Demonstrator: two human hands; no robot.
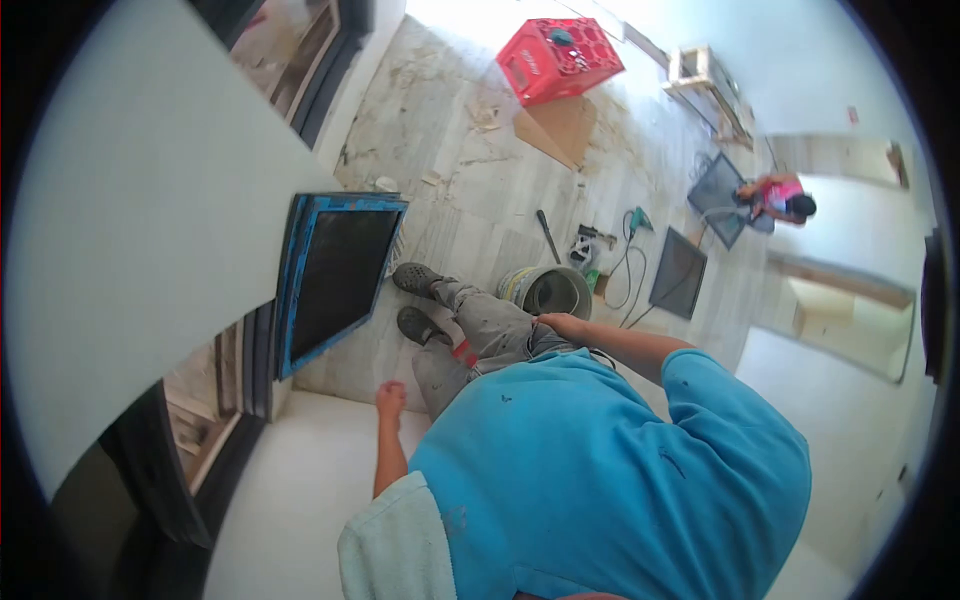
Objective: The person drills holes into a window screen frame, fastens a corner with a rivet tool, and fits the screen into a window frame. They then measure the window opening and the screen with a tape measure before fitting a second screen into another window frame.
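My left hand (391,398) hangs beside my left leg with its fingers curled in, and I see nothing held in it. Nearest to it stand stacked framed panels with blue edging and a black face (345,270), leaning at the wall; the hand is apart from them. My right hand (566,327) lies against the grey trousers (495,325) at my right thigh, fingers stretched along the cloth and partly hidden. Just beyond that hand is a large bucket (575,290) on the floor.
A red crate (545,75) stands on the stained floor by brown cardboard (560,130). A green power tool (640,219) with a cord lies near a dark panel (680,272). Another person (783,200) crouches beside a framed screen (715,190). A wooden stand (705,85) is farther back.
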